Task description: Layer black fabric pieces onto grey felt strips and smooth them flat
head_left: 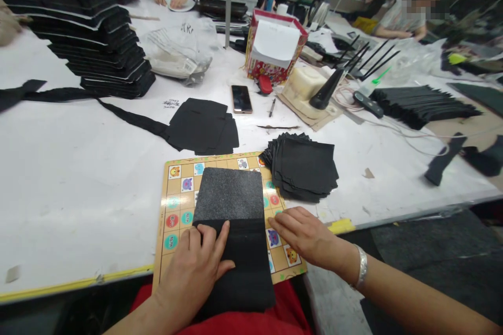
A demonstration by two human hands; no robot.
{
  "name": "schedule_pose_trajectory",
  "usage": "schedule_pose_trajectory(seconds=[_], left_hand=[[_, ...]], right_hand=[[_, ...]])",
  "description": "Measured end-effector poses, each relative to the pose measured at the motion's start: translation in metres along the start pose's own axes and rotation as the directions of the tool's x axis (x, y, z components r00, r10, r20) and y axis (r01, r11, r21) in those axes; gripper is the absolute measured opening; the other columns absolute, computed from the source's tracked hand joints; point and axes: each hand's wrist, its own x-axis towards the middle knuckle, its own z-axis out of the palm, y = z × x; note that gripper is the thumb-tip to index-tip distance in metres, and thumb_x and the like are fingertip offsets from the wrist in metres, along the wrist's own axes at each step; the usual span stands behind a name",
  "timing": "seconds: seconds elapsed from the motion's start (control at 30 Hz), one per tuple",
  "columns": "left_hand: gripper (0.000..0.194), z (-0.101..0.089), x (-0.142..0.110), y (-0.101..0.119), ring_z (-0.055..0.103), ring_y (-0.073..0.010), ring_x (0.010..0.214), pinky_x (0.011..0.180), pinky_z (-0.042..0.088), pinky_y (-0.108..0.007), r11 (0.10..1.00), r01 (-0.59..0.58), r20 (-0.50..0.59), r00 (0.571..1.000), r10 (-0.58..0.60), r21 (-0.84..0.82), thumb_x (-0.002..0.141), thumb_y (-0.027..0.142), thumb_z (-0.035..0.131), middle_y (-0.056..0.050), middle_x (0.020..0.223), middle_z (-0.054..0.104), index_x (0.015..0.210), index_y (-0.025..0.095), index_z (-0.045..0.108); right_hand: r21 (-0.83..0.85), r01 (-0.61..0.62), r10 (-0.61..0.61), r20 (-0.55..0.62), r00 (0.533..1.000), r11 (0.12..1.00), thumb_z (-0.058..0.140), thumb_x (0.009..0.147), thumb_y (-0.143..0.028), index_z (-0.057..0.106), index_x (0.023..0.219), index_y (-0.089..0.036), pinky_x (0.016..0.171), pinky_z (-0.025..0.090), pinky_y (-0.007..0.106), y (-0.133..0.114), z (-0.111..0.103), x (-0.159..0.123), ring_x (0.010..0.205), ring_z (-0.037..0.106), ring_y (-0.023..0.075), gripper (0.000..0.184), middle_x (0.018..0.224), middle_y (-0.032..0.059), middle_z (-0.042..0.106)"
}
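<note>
A black rectangular piece [245, 267], of leather or fabric, lies in front of me on a game board [167, 243] printed with cartoon animals. Its far part is a speckled grey panel [231, 193], bordered by a straight seam or fold. My left hand [192, 264] presses on the black part with fingers spread, the fingertips close to that line. At the piece's right edge, my right hand [304, 235] rests over the board with fingers stretched out, holding nothing visible. A stack of black cut pieces [308, 167] overlaps the board's far right corner.
More flat black pieces [200, 125] lie beyond the board, joined to a long black strip [133, 118]. A tall black stack [98, 36] stands left. Farther back are a phone [241, 99], a red box [254, 57] and a glue pot [306, 84]. Co-workers sit across the table.
</note>
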Motion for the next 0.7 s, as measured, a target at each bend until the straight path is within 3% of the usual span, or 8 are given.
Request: schedule_pose_trajectory(seconds=[0.1, 0.2, 0.27, 0.43, 0.57, 0.7], left_hand=[[0.062, 0.002, 0.0, 0.001, 0.057, -0.0291, 0.081, 0.071, 0.044, -0.039, 0.999, 0.018, -0.001, 1.0, -0.018, -0.028, 0.082, 0.058, 0.042, -0.014, 0.09, 0.06, 0.132, 0.021, 0.043], [0.062, 0.009, -0.007, 0.0, 0.056, -0.0298, 0.086, 0.075, 0.043, -0.04, 0.994, 0.05, -0.044, 0.998, -0.054, -0.102, 0.082, 0.057, 0.044, -0.015, 0.096, 0.062, 0.129, 0.017, 0.048], [0.059, 0.016, -0.014, -0.001, 0.055, -0.0299, 0.095, 0.081, 0.041, -0.041, 0.981, 0.071, -0.103, 0.991, -0.091, -0.182, 0.084, 0.054, 0.043, -0.016, 0.105, 0.062, 0.126, 0.012, 0.051], [0.054, 0.029, -0.026, -0.003, 0.051, -0.0256, 0.108, 0.09, 0.035, -0.039, 0.927, 0.128, -0.215, 0.953, -0.214, -0.353, 0.09, 0.049, 0.033, -0.012, 0.117, 0.061, 0.122, 0.01, 0.054], [0.051, 0.03, -0.024, -0.002, 0.053, -0.0247, 0.106, 0.091, 0.033, -0.039, 0.906, 0.149, -0.234, 0.938, -0.256, -0.395, 0.09, 0.048, 0.035, -0.01, 0.113, 0.063, 0.119, 0.012, 0.056], [0.048, 0.03, -0.023, -0.003, 0.053, -0.0236, 0.105, 0.091, 0.032, -0.038, 0.905, 0.15, -0.258, 0.928, -0.268, -0.398, 0.089, 0.048, 0.039, -0.009, 0.112, 0.063, 0.118, 0.014, 0.057]], right_hand=[[0.036, -0.079, 0.082, -0.087, 0.993, 0.996, 0.031, 0.092, -0.012, 0.052, 0.118, -0.007, 0.076, 0.043, 0.037, -0.022, 0.005, 0.023, 0.089, 0.049, 0.0216, 0.033, 0.097, 0.0127, 0.058], [0.066, -0.089, 0.092, -0.036, 0.995, 0.994, 0.036, 0.091, -0.015, 0.05, 0.121, -0.006, 0.075, 0.043, 0.037, -0.045, 0.016, 0.045, 0.09, 0.049, 0.0227, 0.034, 0.1, 0.0127, 0.058], [0.043, -0.11, 0.11, 0.001, 0.994, 0.993, 0.04, 0.089, -0.014, 0.051, 0.119, -0.004, 0.074, 0.043, 0.037, -0.053, 0.018, 0.044, 0.089, 0.049, 0.0236, 0.034, 0.101, 0.0138, 0.058], [0.007, -0.253, 0.253, 0.019, 0.967, 0.967, 0.046, 0.082, -0.006, 0.058, 0.106, -0.009, 0.073, 0.041, 0.036, -0.043, 0.009, 0.027, 0.081, 0.049, 0.0219, 0.028, 0.089, 0.0112, 0.059], [0.138, -0.38, 0.379, 0.038, 0.925, 0.914, 0.049, 0.086, -0.011, 0.059, 0.1, -0.016, 0.073, 0.038, 0.031, -0.041, 0.007, 0.059, 0.082, 0.048, 0.0189, 0.018, 0.09, 0.0072, 0.057], [0.152, -0.46, 0.446, 0.113, 0.888, 0.875, 0.052, 0.086, -0.017, 0.058, 0.085, -0.018, 0.069, 0.035, 0.03, -0.046, 0.011, 0.093, 0.077, 0.046, 0.0185, 0.006, 0.084, 0.0048, 0.055]])
